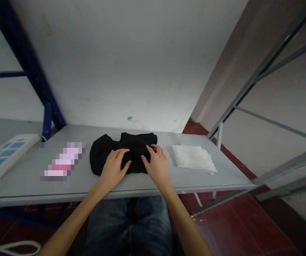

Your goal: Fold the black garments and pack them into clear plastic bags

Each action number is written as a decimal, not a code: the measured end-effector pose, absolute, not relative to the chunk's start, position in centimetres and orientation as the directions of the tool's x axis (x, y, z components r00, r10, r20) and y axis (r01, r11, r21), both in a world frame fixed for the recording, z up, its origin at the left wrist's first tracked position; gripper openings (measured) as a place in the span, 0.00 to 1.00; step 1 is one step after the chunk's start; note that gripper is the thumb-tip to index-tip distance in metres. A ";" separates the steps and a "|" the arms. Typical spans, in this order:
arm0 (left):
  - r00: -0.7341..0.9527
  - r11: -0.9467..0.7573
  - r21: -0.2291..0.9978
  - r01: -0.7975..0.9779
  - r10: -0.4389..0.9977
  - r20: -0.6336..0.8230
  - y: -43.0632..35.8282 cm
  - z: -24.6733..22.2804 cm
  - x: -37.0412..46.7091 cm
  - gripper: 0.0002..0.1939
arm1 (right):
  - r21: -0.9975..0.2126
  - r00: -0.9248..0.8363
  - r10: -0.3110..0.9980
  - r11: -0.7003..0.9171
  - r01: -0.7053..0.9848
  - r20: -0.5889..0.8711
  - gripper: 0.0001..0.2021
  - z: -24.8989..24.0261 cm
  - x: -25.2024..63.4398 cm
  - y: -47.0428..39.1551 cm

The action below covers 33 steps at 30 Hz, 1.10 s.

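Jeans (pixel 128 227) sit below the grip; left hand (pixel 114 165) and right hand (pixel 156 163), fingers parted, touch black cloth (pixel 135 144); light, even pressure should suit.

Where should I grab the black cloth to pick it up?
Probably pinch the black cloth at its left end and right end, coming in from the sides. It lies low and wide on the table, so holding both ends may limit sagging.

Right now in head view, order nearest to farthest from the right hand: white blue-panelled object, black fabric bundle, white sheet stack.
1. Black fabric bundle, under the right hand.
2. White sheet stack, to its right.
3. White blue-panelled object, far left.
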<state>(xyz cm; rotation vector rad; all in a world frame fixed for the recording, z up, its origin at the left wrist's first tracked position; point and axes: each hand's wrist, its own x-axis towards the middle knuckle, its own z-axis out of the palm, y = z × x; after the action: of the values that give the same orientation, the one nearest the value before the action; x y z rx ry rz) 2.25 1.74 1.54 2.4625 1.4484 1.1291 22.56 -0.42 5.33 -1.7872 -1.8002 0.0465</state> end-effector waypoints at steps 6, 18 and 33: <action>0.140 -0.391 0.498 0.774 0.873 0.467 2.0 2.0 1.5 0.33 | -0.546 -0.154 0.917 0.348 0.762 0.368 0.28 6.5 18.1 -1.1; 0.158 -0.367 0.389 0.845 0.866 0.474 2.0 2.1 1.4 0.25 | -0.365 0.124 0.939 0.002 0.931 0.322 0.20 3.5 26.5 2.2; 0.132 -0.428 0.391 0.815 0.794 0.593 3.0 1.6 1.1 0.23 | -0.394 0.198 0.903 -0.036 0.919 0.380 0.22 0.5 26.2 0.2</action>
<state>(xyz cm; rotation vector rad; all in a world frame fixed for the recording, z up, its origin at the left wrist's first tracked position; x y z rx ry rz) 1.15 2.97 1.65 2.3839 1.6947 1.2189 26.20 0.17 0.46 -1.9239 -1.6931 -0.0355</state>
